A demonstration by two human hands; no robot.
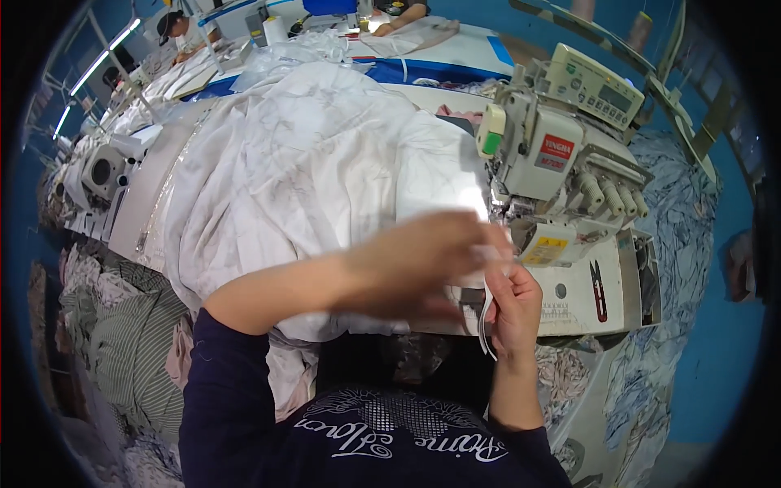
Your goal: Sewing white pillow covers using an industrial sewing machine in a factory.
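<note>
In front of the overlock sewing machine (541, 146) my two hands meet. My right hand (515, 313) is closed, pinching a narrow white strip (486, 321) that hangs in a loose curve beside the palm. Smeared by motion, my left hand (427, 256) reaches across to the strip's upper end; its fingers cannot be made out. A large heap of white fabric (301, 171) covers the table left of the machine and runs up to the needle area. Part of it lies under my left forearm.
Red-handled thread snips (599, 291) lie on the machine bed at the right, beside an open box (647, 276). Striped and patterned cloth (134, 342) is piled low at the left, bluish cloth (675, 211) at the right. Other people (191, 37) work at tables at the back.
</note>
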